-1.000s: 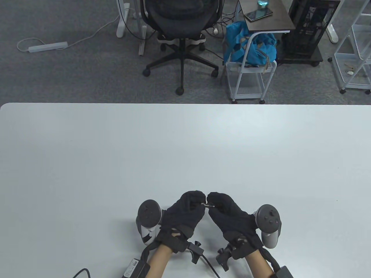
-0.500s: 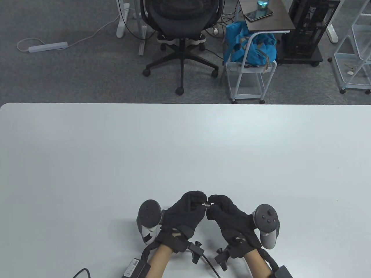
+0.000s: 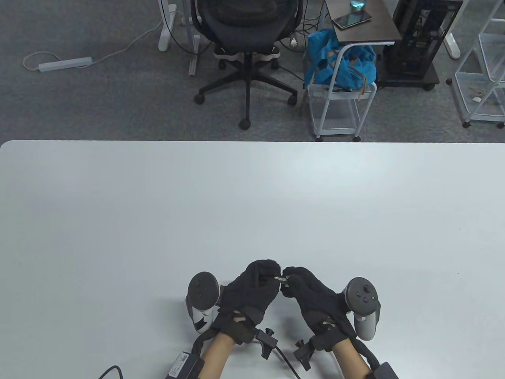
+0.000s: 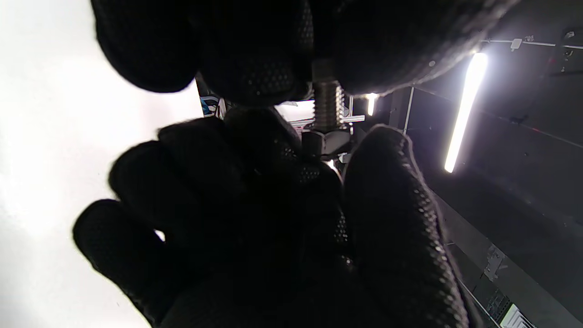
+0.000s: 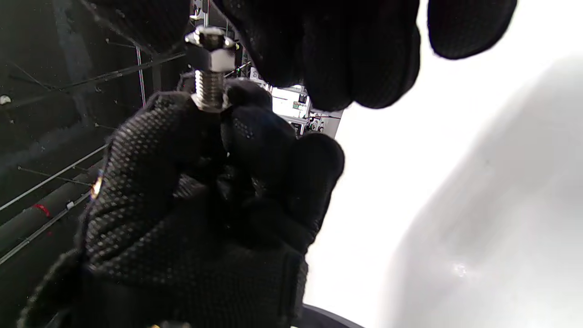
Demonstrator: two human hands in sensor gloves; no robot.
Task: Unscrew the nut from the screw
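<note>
In the table view a small metal screw [image 3: 281, 279] is held between both gloved hands near the table's front edge. My left hand [image 3: 273, 276] pinches the screw at its head end. In the left wrist view the threaded shaft [image 4: 327, 105] comes out from under that hand's fingertips [image 4: 264, 68]. My right hand [image 3: 288, 278] pinches the hex nut [image 5: 210, 53], which sits near the free end of the thread [image 5: 209, 91]. The nut also shows in the left wrist view [image 4: 325, 142]. The screw's head is hidden in the left glove.
The white table [image 3: 252, 205] stretches ahead of the hands. Beyond its far edge stand an office chair [image 3: 246, 35], a white cart with a blue bag [image 3: 339, 63] and a wire rack [image 3: 483, 59]. Cables trail from both wrists [image 3: 276, 351].
My right hand has shifted a little to the left and rolled at the wrist, its tracker turning with it. The left hand has stayed still, holding the screw.
</note>
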